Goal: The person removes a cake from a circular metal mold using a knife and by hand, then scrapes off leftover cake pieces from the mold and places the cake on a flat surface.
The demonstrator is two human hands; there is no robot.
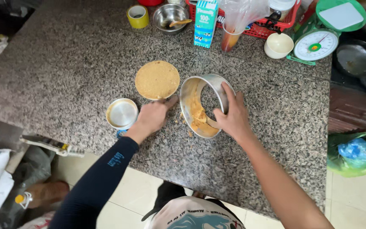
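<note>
The right hand (233,118) grips the tilted round metal cake ring (206,105), the left hand (152,116) holds a tool; crumbly crust could spill onto the speckled granite bench (77,68).

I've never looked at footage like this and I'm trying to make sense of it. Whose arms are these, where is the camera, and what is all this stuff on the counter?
There is one picture, taken by a camera worn on a person's head, looking down, so both arms are that person's own. The right hand grips the rim of a tilted metal cake ring with crumbly tan crust stuck inside it. The left hand, in a dark sleeve, appears to hold a thin tool by the round tan crust disc; what kind is unclear. All this sits on a speckled stone counter. Beside the left wrist stands an open tin. Further back are a milk carton, a steel bowl, a yellow tape roll, a white cup and a green kitchen scale.
</note>
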